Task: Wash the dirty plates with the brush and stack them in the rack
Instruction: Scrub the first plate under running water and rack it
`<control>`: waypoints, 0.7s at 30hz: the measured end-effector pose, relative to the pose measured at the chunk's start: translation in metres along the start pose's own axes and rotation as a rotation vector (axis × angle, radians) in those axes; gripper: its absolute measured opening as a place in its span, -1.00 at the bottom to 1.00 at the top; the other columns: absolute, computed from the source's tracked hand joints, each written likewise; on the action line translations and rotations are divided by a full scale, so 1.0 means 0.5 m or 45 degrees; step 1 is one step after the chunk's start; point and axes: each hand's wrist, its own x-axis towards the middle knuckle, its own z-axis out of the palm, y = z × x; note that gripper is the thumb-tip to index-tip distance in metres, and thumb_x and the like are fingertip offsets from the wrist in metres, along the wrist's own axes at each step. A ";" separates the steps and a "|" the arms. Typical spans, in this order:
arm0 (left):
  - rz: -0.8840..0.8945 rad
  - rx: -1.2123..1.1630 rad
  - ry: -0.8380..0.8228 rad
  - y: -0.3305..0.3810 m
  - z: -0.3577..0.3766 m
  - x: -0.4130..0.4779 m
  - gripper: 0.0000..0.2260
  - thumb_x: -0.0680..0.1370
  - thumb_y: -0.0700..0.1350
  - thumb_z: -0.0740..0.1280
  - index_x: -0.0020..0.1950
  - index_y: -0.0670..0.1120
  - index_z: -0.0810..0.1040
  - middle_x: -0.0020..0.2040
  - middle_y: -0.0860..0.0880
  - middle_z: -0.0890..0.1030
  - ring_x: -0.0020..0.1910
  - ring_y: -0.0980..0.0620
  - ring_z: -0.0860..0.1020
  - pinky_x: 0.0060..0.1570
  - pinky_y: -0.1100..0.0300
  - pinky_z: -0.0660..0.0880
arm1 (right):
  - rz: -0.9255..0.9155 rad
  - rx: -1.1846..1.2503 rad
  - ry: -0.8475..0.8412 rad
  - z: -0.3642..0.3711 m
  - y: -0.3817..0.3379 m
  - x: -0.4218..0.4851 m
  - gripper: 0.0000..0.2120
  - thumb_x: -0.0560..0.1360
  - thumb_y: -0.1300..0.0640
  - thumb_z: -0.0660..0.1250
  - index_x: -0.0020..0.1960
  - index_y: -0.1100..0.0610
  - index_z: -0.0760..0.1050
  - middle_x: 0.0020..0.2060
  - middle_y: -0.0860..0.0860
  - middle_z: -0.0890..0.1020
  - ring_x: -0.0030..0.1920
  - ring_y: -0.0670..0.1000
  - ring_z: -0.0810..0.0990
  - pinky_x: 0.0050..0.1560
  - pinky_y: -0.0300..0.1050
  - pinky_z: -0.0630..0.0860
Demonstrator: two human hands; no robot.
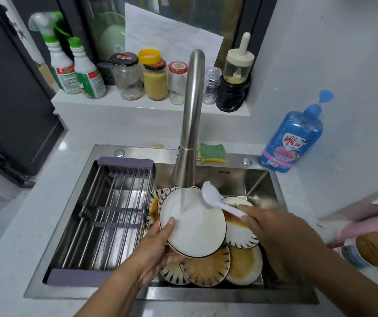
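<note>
The left hand (158, 250) grips a white plate (195, 227) under the tap (191, 115) stream, over the sink's (259, 179) dirty plates (206, 271) — the right hand (272, 225) holds the brush (217, 201) against its rim; the rack (112, 216) sits left

Left hand (158, 250) grips the plate (198, 229) from below, thumb on top; right hand (275, 227) grips the brush (214, 199).

The dish rack (115, 216) over the left half of the sink (87, 291) lies open from above. The faucet (191, 115) rises mid-frame just right of it, water falling on the white plate (195, 227) with the brush (215, 200) against it. Stacked dirty plates (243, 264) crowd the basin at lower centre. Above them to the right, bare steel seems free. The upper ledge (137, 104) is packed with jars (156, 81) and spray bottles (69, 72)
</note>
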 end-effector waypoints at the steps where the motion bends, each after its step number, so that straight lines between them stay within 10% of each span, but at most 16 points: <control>1: 0.008 -0.017 0.000 -0.009 0.005 0.001 -0.64 0.57 0.06 0.36 0.35 0.03 0.48 0.18 -0.11 0.68 0.10 -0.16 0.68 -0.05 -0.19 0.65 | -0.074 -0.142 -0.010 0.002 -0.020 0.005 -0.67 0.71 -0.04 0.07 0.46 -0.15 0.36 -0.11 -0.17 0.57 -0.23 -0.16 0.51 -0.17 -0.24 0.50; 8: 0.012 -0.104 0.019 -0.044 0.041 0.004 -0.68 0.58 0.08 0.35 0.30 0.03 0.53 0.18 -0.11 0.66 0.10 -0.16 0.68 -0.04 -0.18 0.64 | -0.242 -0.205 -0.265 0.008 -0.116 0.030 -0.71 0.70 0.05 0.09 0.36 -0.03 0.44 0.13 0.03 0.64 0.14 0.14 0.59 -0.04 0.01 0.43; 21: -0.052 -0.085 0.002 -0.056 0.045 0.008 -0.64 0.60 0.09 0.32 0.34 -0.02 0.45 0.18 -0.13 0.67 -0.04 -0.14 0.72 -0.14 -0.15 0.66 | -0.087 -0.163 -0.378 0.048 -0.057 0.102 -0.72 0.67 -0.01 0.14 0.31 -0.04 0.50 0.12 -0.01 0.63 0.08 0.06 0.59 -0.01 -0.05 0.49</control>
